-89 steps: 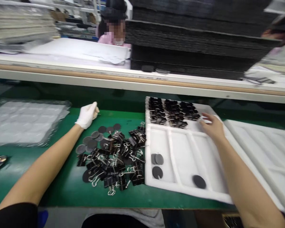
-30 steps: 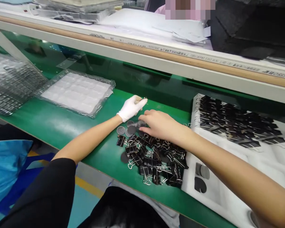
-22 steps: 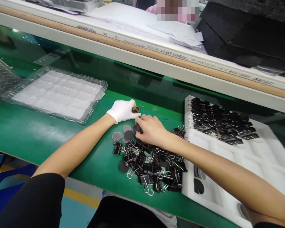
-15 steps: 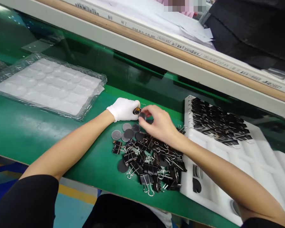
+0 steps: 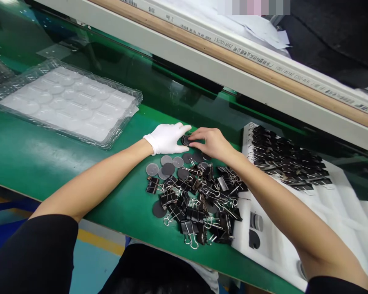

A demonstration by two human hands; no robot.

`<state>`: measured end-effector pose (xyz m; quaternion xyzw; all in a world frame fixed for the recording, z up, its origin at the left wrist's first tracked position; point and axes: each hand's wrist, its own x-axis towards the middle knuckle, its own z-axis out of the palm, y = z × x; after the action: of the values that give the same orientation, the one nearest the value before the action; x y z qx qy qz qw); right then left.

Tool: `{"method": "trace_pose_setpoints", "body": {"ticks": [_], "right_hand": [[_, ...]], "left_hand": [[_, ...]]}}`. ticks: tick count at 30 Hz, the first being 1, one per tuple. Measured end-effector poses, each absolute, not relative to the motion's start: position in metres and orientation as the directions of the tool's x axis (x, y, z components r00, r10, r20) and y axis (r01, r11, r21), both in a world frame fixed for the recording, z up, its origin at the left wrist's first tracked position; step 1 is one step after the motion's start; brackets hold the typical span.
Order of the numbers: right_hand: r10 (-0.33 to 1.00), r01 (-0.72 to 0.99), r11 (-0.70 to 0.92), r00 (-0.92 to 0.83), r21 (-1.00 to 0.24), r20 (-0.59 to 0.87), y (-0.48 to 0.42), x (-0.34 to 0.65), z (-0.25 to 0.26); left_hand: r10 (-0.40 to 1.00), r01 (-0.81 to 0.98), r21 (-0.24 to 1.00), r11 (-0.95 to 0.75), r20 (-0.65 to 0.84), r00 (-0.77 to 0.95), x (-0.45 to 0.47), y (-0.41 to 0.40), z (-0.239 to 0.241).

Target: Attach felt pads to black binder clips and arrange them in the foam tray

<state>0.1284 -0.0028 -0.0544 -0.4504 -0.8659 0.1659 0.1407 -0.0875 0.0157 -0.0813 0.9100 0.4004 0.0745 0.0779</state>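
Note:
My left hand (image 5: 167,138), in a white glove, rests on the green belt (image 5: 49,155) and pinches a small dark round disc (image 5: 186,140) at its fingertips. My bare right hand (image 5: 211,143) meets it from the right, thumb and fingers closed on the same disc. Just below both hands lie several loose grey and black discs (image 5: 168,165). A pile of black binder clips (image 5: 199,200) spreads toward me from them.
A white foam tray (image 5: 279,245) at the right holds rows of binder clips (image 5: 288,161) at its far end and a few discs near me. A clear blister tray (image 5: 70,102) lies at the left. A pale rail (image 5: 233,77) borders the belt's far side.
My right hand came off the foam tray, picked a disc from the loose ones and brought it against the piece in my gloved left hand. The view tilted downward.

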Motion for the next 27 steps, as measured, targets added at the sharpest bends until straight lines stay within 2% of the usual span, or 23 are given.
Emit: {"method": "trace_pose_setpoints", "body": {"ticks": [4, 7, 9, 13, 16, 18, 23, 25, 27], "right_hand": [[0.738, 0.673, 0.622, -0.674, -0.4, 0.014, -0.003, 0.141, -0.059], [0.765, 0.742, 0.58, -0.638, -0.335, -0.089, -0.008, 0.151, -0.061], [0.797, 0.777, 0.542, -0.596, -0.322, -0.098, -0.014, 0.155, -0.056], [0.776, 0.695, 0.535, -0.629, -0.48, -0.046, -0.033, 0.163, -0.026], [0.699, 0.632, 0.494, -0.697, -0.596, -0.16, -0.048, 0.171, -0.005], [0.679, 0.643, 0.466, -0.7, -0.608, -0.221, -0.057, 0.174, -0.001], [0.727, 0.626, 0.44, -0.669, -0.644, -0.154, -0.067, 0.179, -0.007], [0.758, 0.573, 0.358, -0.64, -0.737, -0.129, -0.066, 0.183, -0.01], [0.826, 0.481, 0.205, -0.552, -0.852, -0.113, -0.063, 0.187, -0.014]], "left_hand": [[0.737, 0.717, 0.183, -0.673, 0.084, 0.67, -0.087, 0.015, -0.082], [0.721, 0.702, 0.169, -0.692, 0.122, 0.682, -0.087, 0.014, -0.081], [0.698, 0.68, 0.159, -0.716, 0.137, 0.703, -0.088, 0.013, -0.081], [0.615, 0.596, 0.152, -0.788, 0.157, 0.773, -0.09, 0.016, -0.083], [0.532, 0.509, 0.161, -0.846, 0.183, 0.827, -0.091, 0.02, -0.088], [0.525, 0.493, 0.19, -0.849, 0.196, 0.828, -0.092, 0.022, -0.091], [0.553, 0.495, 0.271, -0.825, 0.21, 0.807, -0.095, 0.024, -0.09], [0.572, 0.521, 0.27, -0.81, 0.165, 0.804, -0.095, 0.023, -0.088], [0.585, 0.545, 0.254, -0.799, 0.117, 0.803, -0.094, 0.022, -0.086]]}}
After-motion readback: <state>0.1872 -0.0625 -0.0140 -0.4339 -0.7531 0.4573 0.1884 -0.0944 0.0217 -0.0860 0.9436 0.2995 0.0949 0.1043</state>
